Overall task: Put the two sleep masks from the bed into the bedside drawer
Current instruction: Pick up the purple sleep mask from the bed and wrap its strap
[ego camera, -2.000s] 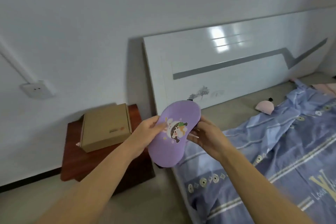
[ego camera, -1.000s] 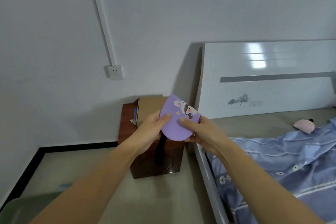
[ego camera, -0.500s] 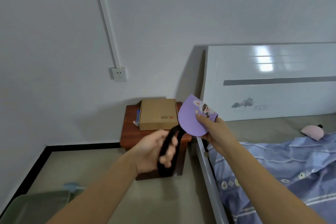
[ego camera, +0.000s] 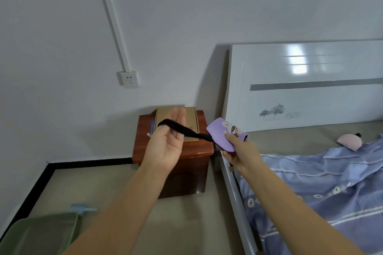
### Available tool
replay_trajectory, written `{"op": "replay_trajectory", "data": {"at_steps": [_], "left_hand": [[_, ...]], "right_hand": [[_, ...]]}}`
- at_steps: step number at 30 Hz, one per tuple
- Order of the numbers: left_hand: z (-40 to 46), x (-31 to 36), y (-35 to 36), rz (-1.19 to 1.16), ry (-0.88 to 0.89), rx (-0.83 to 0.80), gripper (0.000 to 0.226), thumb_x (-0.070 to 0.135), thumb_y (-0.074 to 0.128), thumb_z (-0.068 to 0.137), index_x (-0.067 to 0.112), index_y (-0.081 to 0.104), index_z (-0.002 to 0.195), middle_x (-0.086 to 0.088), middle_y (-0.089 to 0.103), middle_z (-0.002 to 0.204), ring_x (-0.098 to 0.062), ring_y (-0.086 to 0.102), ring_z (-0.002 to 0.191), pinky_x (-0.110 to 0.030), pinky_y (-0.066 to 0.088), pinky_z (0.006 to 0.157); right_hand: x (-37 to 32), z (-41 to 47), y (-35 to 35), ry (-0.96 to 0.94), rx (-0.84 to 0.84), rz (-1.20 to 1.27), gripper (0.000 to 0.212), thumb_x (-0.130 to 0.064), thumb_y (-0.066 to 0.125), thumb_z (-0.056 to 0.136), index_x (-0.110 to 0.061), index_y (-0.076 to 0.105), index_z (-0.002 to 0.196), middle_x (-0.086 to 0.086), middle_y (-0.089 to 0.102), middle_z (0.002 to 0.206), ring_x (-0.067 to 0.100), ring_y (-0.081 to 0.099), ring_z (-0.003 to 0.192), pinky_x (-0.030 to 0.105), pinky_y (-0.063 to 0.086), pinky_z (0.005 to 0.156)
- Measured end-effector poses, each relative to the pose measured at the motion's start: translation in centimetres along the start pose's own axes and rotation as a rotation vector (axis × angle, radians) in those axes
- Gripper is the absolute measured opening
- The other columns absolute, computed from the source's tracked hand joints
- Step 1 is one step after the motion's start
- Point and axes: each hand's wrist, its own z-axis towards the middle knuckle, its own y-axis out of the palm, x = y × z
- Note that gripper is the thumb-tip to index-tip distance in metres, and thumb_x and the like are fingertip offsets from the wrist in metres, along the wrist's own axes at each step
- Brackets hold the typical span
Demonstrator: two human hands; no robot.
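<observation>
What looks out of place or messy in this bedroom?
Nothing is spilled or damaged. A pink sleep mask lies alone on the bare mattress beside a rumpled blue blanket. The right hand holds a folded purple mask, its black strap stretched to the left hand.

Cardboard box (ego camera: pixel 191 116) below a wall socket (ego camera: pixel 130 79); blue quilt (ego camera: pixel 323 188); green bin (ego camera: pixel 41 234) bottom left

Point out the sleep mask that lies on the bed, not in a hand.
The pink sleep mask, on the mattress. The purple sleep mask is gripped in the right hand, its black strap held by the left hand.
</observation>
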Motion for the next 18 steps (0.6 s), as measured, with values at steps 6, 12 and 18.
{"op": "replay_trajectory", "data": {"at_steps": [6,12,18], "left_hand": [[-2.0,-1.2,-0.9,1.386,-0.450,-0.234,0.060,0.016,0.055,0.092,0.034,0.029,0.142,-0.010,0.075,0.093,-0.016,0.071,0.055,-0.020,0.054,0.047],[-1.4,-1.9,-2.1,1.981,0.224,-0.375,0.107,0.023,0.068,0.082,0.061,-0.021,0.128,0.003,0.028,0.154,-0.013,0.030,0.139,-0.023,0.032,0.106],[-1.1,-0.4,-1.6,2.030,0.418,-0.536,0.054,-0.001,0.058,0.081,0.005,0.044,0.133,-0.018,0.046,0.141,-0.037,0.042,0.130,-0.024,0.032,0.104]], "right_hand": [[-0.6,-0.1,-0.3,-0.060,-0.006,-0.191,0.031,-0.020,0.060,0.089,-0.011,0.051,0.118,0.007,0.062,0.094,0.015,0.059,0.069,0.017,0.048,0.040],[0.1,-1.4,0.6,0.100,-0.239,-0.241,0.014,-0.012,0.056,0.091,0.000,0.057,0.100,0.005,0.064,0.057,0.007,0.056,0.037,0.012,0.042,0.032],[-0.5,-1.8,-0.1,0.305,-0.644,-0.186,0.033,-0.006,0.048,0.092,-0.011,0.076,0.075,0.008,0.068,0.057,0.006,0.054,0.035,0.011,0.043,0.032]]}}
